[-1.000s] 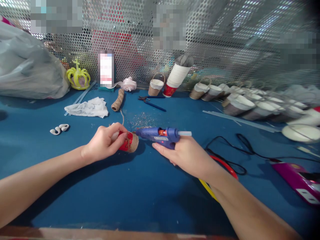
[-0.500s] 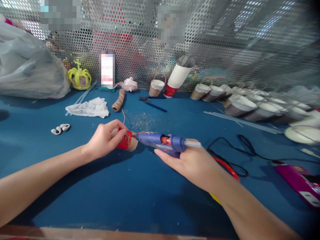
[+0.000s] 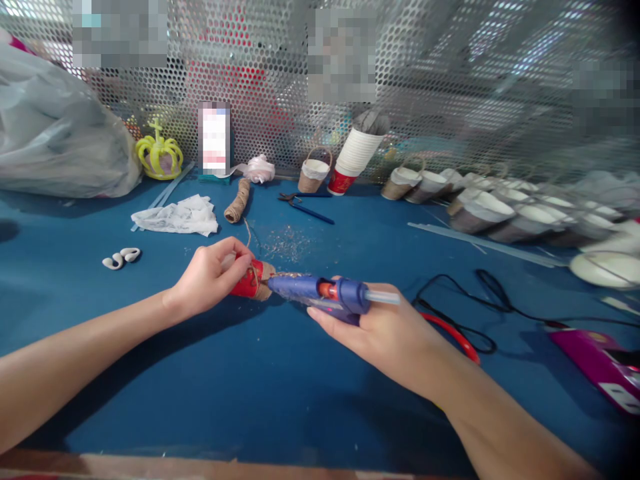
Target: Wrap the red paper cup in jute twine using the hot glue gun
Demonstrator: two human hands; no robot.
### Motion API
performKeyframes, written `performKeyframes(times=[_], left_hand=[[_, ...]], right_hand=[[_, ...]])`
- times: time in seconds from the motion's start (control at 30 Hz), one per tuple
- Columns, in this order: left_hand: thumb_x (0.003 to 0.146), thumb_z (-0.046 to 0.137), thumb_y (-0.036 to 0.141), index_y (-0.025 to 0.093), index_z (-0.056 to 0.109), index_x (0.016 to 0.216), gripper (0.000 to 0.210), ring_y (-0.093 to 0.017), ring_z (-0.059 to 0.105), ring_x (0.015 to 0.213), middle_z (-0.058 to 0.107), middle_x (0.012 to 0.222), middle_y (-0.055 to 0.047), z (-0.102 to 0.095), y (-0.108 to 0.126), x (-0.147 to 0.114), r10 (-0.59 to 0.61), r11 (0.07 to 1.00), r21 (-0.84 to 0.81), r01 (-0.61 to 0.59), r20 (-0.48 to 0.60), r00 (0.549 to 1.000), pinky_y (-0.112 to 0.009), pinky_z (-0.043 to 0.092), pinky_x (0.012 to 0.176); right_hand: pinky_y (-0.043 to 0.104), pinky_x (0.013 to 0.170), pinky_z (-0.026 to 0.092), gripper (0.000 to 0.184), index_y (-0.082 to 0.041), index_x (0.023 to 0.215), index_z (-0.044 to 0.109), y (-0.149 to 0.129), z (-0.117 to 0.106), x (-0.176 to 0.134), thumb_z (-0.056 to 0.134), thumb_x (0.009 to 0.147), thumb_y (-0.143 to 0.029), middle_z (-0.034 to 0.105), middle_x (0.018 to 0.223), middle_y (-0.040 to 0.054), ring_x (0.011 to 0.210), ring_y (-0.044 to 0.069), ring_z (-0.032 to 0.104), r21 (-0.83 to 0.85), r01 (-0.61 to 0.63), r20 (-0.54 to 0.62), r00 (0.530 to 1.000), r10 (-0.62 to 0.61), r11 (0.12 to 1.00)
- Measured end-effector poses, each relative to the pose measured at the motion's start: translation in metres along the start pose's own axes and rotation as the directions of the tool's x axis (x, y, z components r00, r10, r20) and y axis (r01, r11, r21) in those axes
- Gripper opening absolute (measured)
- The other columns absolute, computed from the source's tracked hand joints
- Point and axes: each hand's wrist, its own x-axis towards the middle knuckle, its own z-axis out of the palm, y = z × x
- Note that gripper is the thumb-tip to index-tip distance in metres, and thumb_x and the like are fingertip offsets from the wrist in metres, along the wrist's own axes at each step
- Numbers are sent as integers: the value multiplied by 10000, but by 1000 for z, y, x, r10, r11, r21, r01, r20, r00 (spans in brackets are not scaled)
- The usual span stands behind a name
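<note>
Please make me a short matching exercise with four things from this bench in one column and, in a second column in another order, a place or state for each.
Things:
1. glue gun
2. pliers
3. red cup
4. yellow crown

Places and states:
A. tilted on its side, held by the left hand
B. standing beside the large plastic bag
C. gripped in the right hand
D. lying on the blue table with the handles spread apart

Pairs: 1-C, 2-D, 3-A, 4-B
</note>
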Motion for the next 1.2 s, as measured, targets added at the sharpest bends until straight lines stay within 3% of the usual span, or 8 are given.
performKeyframes(times=[0.2,0.43,0.57,0.73,0.9,0.97,1.1,1.2], left_hand=[[821,471,248,140,566,752,160,-80,488,508,579,584,16,-1,1,-3,79,995,55,-80,12,997,-170,382,467],[822,471,231,136,569,775,144,-67,447,468,574,559,26,-1,-2,-5,147,987,63,-148,17,989,-169,384,465],[825,471,219,141,565,782,130,-61,433,454,553,540,38,0,-2,-6,181,981,63,-182,24,983,-163,371,455],[830,470,190,150,542,774,99,-51,400,425,505,499,58,1,-1,-9,255,963,77,-256,22,967,-153,351,431],[845,463,162,154,521,807,70,-48,352,394,431,443,86,-2,1,-11,389,919,69,-389,12,921,-154,348,422],[841,468,134,152,513,817,54,-44,325,371,371,417,108,-4,2,-10,463,884,71,-462,3,886,-150,345,417],[829,482,105,157,511,839,60,-38,356,363,406,441,104,-5,3,-8,606,792,82,-605,11,795,-141,349,414],[833,480,107,154,514,870,69,-40,423,392,493,494,74,-7,4,-7,641,763,77,-642,40,766,-137,362,422]], right_hand=[[237,486,436,175,-207,637,557,6,-1,3,532,788,-292,623,581,-2,494,131,529,-103,30,-41,999,-34,994],[235,420,382,310,-226,493,425,4,1,8,539,778,-276,463,379,-51,374,107,436,-83,-39,-59,998,34,996],[252,453,412,290,-230,506,452,5,1,12,547,775,-281,450,350,-58,395,132,505,-20,-78,-33,996,77,997],[248,435,423,256,-200,565,488,9,-4,21,570,768,-334,491,382,-52,351,112,493,218,-259,60,966,252,941],[223,473,424,195,-146,688,594,27,-11,41,637,731,-330,623,602,17,509,108,544,411,-251,-85,947,311,877],[205,492,427,187,-136,682,613,36,-12,52,626,756,-307,650,675,43,552,98,549,418,-297,-76,930,359,858],[178,431,394,300,-132,572,570,56,-6,76,537,843,-256,603,578,32,442,56,478,379,-435,9,884,467,817],[197,392,390,326,-145,556,523,68,2,89,545,842,-301,541,499,13,390,69,470,327,-489,-7,854,519,809]])
